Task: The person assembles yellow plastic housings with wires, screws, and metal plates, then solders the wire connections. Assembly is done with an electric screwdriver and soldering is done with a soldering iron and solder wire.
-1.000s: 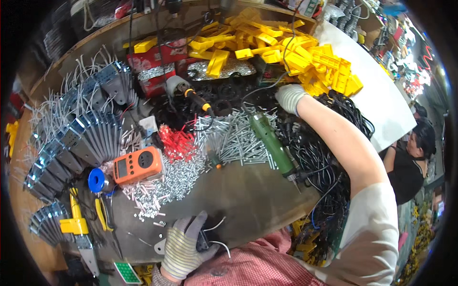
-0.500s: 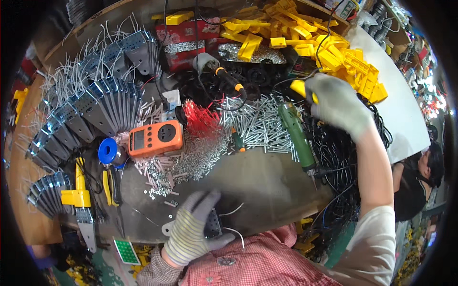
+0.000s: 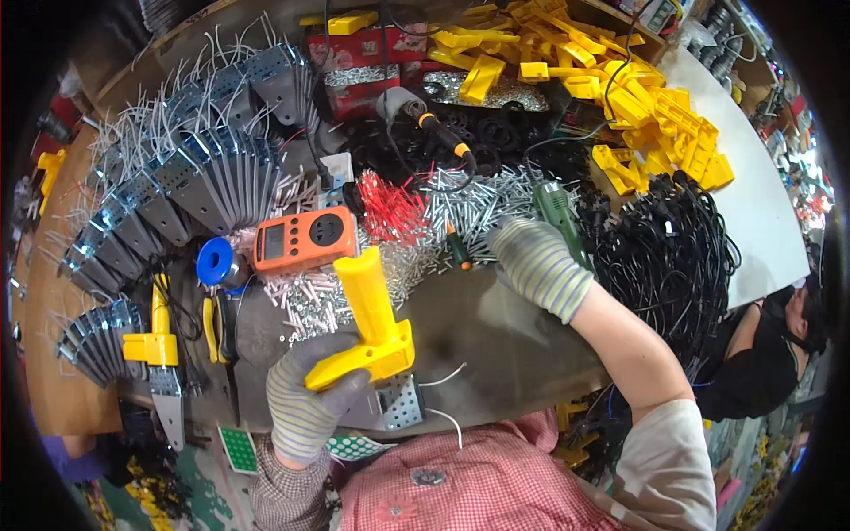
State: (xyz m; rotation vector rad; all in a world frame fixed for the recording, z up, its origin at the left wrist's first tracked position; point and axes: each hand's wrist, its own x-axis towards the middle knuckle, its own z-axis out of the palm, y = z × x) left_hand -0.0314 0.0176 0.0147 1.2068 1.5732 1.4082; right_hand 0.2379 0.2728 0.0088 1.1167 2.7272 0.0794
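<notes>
Left hand (image 3: 305,403), in striped glove, has its grip closed on a yellow plastic L-shaped housing (image 3: 372,323) w/ a perforated metal bracket (image 3: 400,403) under it, over the grey bench (image 3: 496,336). Right hand (image 3: 536,265) rests on the small silver screws (image 3: 478,208) near the green electric screwdriver (image 3: 560,217); whether it holds sth. I cannot tell. Step looks like fetching a fastener; next needs screw to housing.

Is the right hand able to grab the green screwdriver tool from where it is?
Probably yes. The right hand lies right beside the green electric screwdriver, maybe touching it, and nothing covers the tool's body. The left hand is busy holding a yellow plastic part.
</notes>
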